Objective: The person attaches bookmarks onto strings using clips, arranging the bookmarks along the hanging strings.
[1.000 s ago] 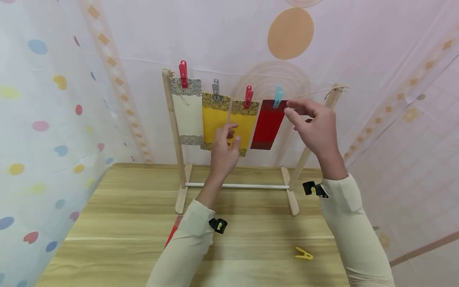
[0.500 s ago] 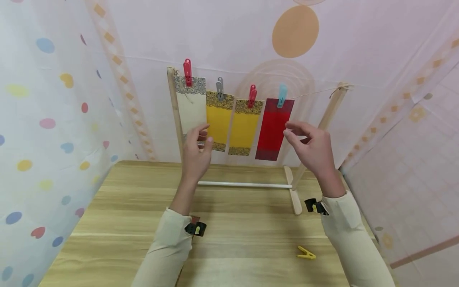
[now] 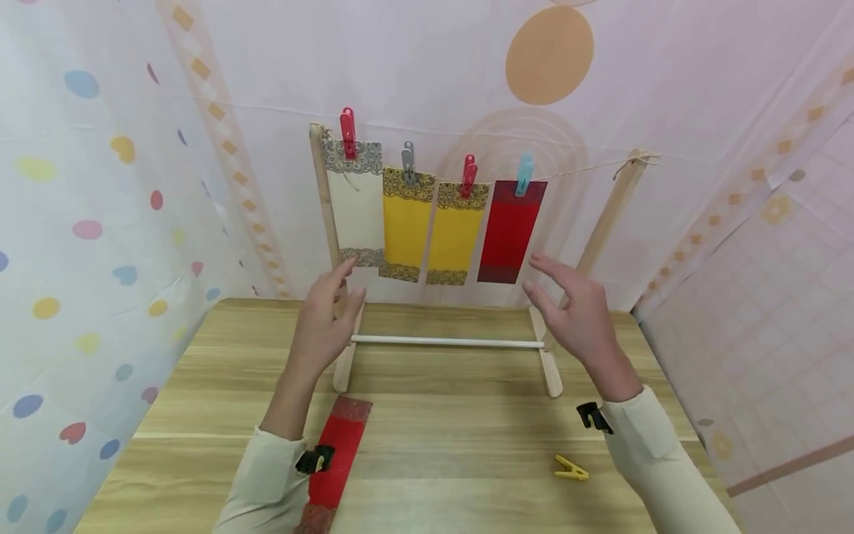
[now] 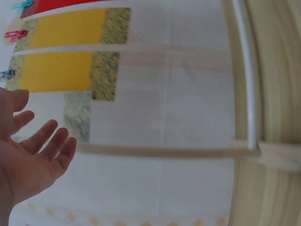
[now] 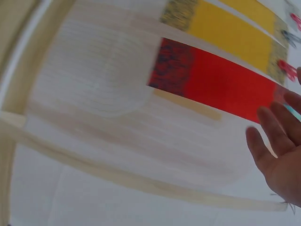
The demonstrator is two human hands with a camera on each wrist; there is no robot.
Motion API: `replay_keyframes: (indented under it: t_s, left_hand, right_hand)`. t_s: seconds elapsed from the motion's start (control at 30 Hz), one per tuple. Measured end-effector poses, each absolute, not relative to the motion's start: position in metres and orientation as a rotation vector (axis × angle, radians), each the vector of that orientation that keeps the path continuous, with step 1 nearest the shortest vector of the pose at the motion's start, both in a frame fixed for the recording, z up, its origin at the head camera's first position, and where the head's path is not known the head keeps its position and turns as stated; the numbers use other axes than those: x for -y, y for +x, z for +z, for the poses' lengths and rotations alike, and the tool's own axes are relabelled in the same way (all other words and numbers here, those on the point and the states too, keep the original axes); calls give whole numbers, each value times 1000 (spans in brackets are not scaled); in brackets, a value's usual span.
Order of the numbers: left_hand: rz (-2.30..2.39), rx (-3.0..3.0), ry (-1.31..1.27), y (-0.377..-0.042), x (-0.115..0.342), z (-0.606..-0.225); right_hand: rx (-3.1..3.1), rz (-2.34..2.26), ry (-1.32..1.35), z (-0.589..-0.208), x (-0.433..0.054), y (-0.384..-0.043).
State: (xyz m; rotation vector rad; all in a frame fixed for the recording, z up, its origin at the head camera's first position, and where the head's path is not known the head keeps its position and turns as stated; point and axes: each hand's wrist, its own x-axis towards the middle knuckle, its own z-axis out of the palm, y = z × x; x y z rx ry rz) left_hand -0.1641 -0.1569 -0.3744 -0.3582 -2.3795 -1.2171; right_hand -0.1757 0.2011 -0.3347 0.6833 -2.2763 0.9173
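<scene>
My left hand [image 3: 323,319] is in the air before the rack's left post, fingers relaxed and holding nothing. The right hand [image 3: 577,311], also holding nothing, hovers just right of a red card [image 3: 510,233] that hangs from the string by a light blue clothespin [image 3: 524,175]. Left of it hang two yellow cards [image 3: 457,241], under a red clothespin [image 3: 469,176] and a grey clothespin [image 3: 408,163]. A white card [image 3: 359,215] with patterned ends hangs leftmost under another red clothespin [image 3: 348,133]. On the table, partly behind the left sleeve, lies a second red card [image 3: 342,449].
The wooden rack has a right post [image 3: 610,215] and a white crossbar [image 3: 447,342] low down. A yellow clothespin [image 3: 571,468] lies at the table's right front. Patterned curtains [image 3: 120,222] enclose the wooden table [image 3: 454,460] at the back and sides.
Both hands have come down from the hanging cards, the left one also moving left. The right hand has left the hanging red card. More of the red card on the table shows.
</scene>
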Motion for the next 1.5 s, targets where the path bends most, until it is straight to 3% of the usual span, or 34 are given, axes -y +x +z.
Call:
replay_keyframes:
  t_s: [0.33,0.77,1.5]
  left_hand:
    - [-715,2612,-461,-137,165,-396]
    - [-185,2757,-472,-114,169,-434]
    - [-87,2942,-313,-79,178,-499]
  right_hand:
    - [2247,706,828,-381,-209,-162]
    - [2463,448,830,-430,-219,-133]
    - [2595,285,835,-514,-242,-91]
